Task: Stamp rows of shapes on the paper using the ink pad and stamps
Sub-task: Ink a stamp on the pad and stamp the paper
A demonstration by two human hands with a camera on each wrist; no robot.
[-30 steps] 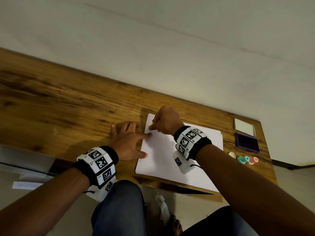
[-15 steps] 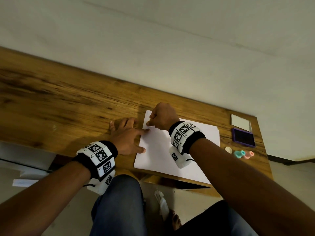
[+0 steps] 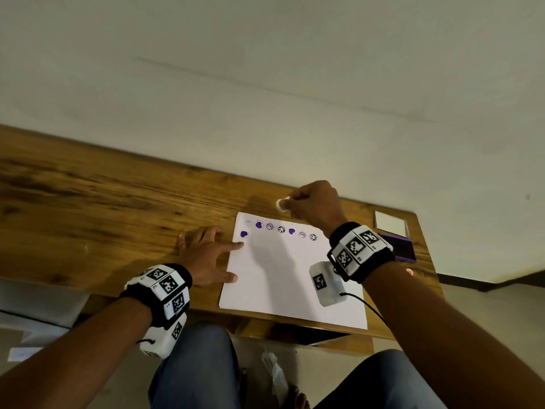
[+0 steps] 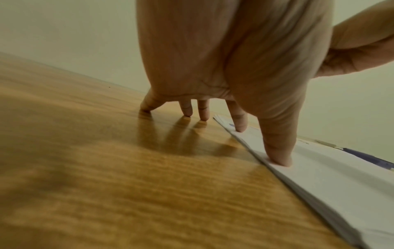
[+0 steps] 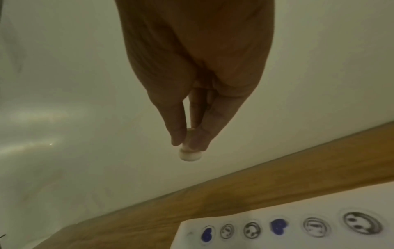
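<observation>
Now the right hand (image 3: 312, 206), pinching a white stamp (image 3: 281, 205), is lifting clear of the paper (image 3: 283, 278), leaving a fresh heart (image 3: 243, 234) starting row two, while the flat left hand (image 3: 206, 255) is pinning its edge to the bench (image 3: 103, 202).

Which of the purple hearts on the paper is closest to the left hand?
The heart alone below the row, at the paper's left edge, just above the left hand's index fingertip. The other two sit in the top row.
</observation>
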